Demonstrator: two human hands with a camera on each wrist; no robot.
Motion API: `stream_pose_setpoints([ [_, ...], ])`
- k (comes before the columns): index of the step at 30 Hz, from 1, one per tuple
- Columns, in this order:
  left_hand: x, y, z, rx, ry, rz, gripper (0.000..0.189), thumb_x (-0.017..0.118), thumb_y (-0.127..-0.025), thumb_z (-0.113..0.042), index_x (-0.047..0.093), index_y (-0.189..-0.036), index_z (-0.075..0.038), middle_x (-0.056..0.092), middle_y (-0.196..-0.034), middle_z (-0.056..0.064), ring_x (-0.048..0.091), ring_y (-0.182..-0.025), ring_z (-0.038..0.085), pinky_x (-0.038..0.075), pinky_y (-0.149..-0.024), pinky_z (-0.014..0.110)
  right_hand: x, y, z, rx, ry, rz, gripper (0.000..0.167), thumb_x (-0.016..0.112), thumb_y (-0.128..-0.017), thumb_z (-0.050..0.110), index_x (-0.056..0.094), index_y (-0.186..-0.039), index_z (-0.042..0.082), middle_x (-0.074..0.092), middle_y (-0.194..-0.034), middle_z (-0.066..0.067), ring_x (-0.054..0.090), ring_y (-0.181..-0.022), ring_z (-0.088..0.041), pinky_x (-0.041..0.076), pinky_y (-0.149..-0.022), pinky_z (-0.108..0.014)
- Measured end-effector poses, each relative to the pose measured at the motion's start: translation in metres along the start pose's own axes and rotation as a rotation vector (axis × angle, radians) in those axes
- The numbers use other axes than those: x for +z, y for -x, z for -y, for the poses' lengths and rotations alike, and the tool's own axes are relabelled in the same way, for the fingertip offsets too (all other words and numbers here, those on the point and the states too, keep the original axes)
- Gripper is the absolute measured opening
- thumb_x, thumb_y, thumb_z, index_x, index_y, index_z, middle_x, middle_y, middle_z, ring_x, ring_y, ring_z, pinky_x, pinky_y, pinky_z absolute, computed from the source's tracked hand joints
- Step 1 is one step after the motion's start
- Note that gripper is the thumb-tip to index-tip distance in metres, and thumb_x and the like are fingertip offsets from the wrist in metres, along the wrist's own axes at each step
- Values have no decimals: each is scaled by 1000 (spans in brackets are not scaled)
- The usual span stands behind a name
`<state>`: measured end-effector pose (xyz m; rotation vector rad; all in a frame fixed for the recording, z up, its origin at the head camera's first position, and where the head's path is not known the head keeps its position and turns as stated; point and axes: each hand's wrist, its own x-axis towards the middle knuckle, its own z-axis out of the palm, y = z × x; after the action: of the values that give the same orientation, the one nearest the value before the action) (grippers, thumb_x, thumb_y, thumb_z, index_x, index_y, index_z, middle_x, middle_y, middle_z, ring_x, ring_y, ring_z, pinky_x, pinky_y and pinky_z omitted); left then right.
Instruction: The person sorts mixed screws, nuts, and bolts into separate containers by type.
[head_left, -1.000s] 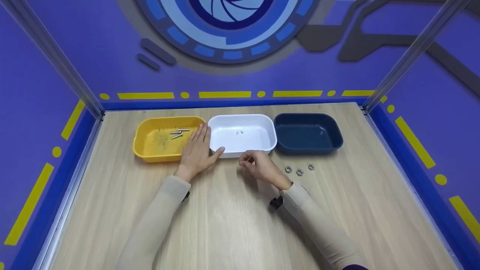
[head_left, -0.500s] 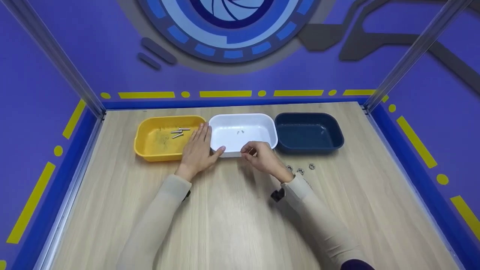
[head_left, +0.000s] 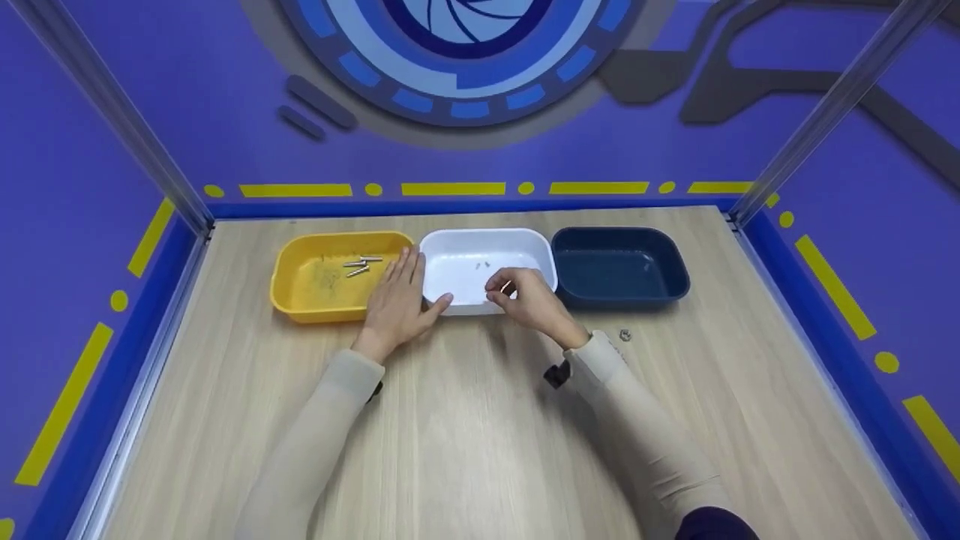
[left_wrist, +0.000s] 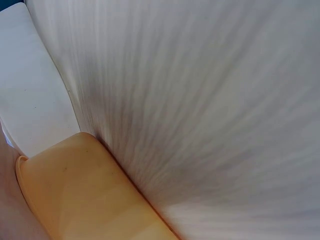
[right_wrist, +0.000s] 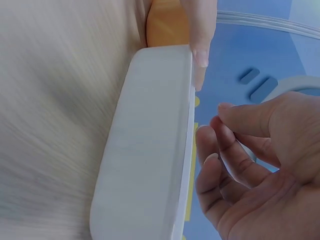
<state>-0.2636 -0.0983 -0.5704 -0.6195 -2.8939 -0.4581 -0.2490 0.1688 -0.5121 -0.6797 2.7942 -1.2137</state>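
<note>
My left hand [head_left: 396,304] rests with straight fingers over the touching rims of the yellow bin [head_left: 315,310] and white bin [head_left: 465,309], thumb at the white bin's front rim. Above the front part of the white bin is my right hand [head_left: 529,300], thumb and forefinger tips pinched together and other fingers curled. In the right wrist view, the right hand [right_wrist: 260,160] stands just past the white bin's rim [right_wrist: 186,175]; I cannot tell what it pinches, as the fingertips hide it. Two tiny screw-like pieces [head_left: 482,265] lie in the white bin.
Several silver bolts [head_left: 358,271] lie inside the yellow bin. A dark blue bin [head_left: 622,303] adjoins the white one on the right. One hex nut [head_left: 625,335] shows on the wooden table [head_left: 442,450] beside the right sleeve [head_left: 637,420]. Purple walls [head_left: 480,165] enclose the back and sides.
My right hand has risen forward from the table before the white bin to over its front rim. Its sleeve now hides two of the nuts. The left hand stays in place.
</note>
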Motion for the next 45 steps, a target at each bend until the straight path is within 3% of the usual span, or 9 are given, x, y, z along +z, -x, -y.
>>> stream_pose_setpoints([
  [8, 1, 1, -2, -17, -17, 39, 102, 35, -105, -74, 18, -168, 5, 15, -178, 21, 13, -166, 35, 14, -138, 46, -4, -11, -1, 11, 33, 10, 7, 73, -98, 2, 78, -101, -1, 79, -93, -11, 75, -83, -26, 61, -75, -30],
  [27, 0, -2, -4, -3, -27, 35, 101, 35, -105, -73, 20, -167, 6, 17, -177, 23, 16, -166, 37, 18, -137, 49, -5, -45, -4, 54, 61, 3, 7, 72, -100, 5, 78, -100, 1, 78, -95, -12, 72, -81, -21, 61, -72, -31],
  [45, 0, -1, 0, -21, -27, 45, 102, 36, -105, -73, 18, -168, 5, 14, -178, 22, 13, -166, 36, 15, -137, 47, 3, -72, -15, 94, 156, 10, 8, 70, -101, 3, 77, -102, 0, 78, -101, -15, 68, -89, -24, 61, -80, -38],
])
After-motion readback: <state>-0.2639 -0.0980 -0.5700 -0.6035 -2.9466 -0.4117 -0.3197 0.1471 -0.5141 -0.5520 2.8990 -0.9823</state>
